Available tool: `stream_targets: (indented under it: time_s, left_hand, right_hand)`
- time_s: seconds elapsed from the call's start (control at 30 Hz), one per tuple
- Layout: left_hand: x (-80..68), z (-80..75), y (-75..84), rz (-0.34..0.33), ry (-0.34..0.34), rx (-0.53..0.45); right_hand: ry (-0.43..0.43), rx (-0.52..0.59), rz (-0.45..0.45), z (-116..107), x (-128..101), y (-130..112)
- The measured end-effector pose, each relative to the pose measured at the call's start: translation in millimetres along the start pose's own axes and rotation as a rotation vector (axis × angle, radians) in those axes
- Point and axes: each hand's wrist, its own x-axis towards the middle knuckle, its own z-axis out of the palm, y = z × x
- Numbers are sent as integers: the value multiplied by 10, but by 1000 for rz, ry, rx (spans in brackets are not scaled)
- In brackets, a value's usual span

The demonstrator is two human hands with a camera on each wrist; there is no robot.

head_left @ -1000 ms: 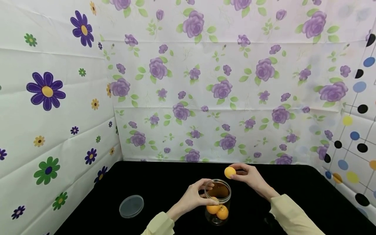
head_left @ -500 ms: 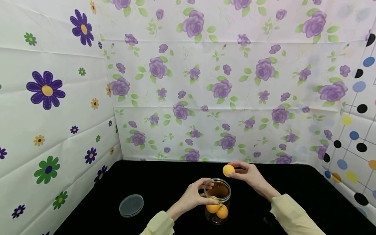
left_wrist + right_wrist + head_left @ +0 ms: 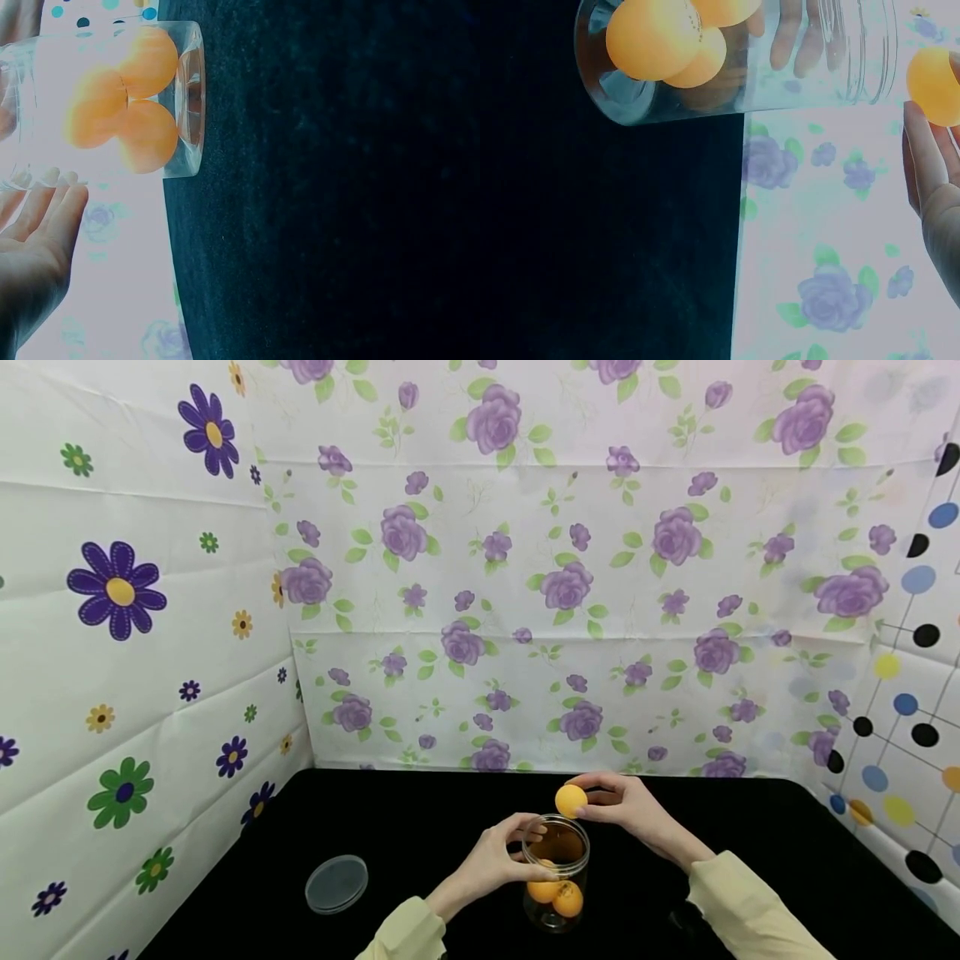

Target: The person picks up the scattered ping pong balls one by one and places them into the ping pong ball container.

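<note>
So there's a clear jar standing open on the black worktop, with orange balls sitting at its bottom; looks like three, though they overlap so it's hard to count. The left hand wraps its fingers around the jar's upper part. The right hand pinches another ball in its fingertips, just above the jar's mouth. The lid lies flat, well left of the jar.

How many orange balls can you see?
4. One ball is held in the right hand just above the jar; three balls lie at the jar's bottom. The left hand grips the jar.
</note>
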Motion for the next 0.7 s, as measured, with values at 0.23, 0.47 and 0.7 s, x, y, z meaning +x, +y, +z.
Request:
stream_targets:
  time_s: [0.23,0.47,0.7]
  left_hand:
    - [22,6,-7,11,9,21]
    - [17,2,-4,20,7,26]
    - [25,-11,27,18,-8,17]
  right_hand:
    - [-17,-11,4,16,0,-21]
    - [-57,-4,-10,30,-14,-45]
    - [-78,10,4,42,-8,-62]
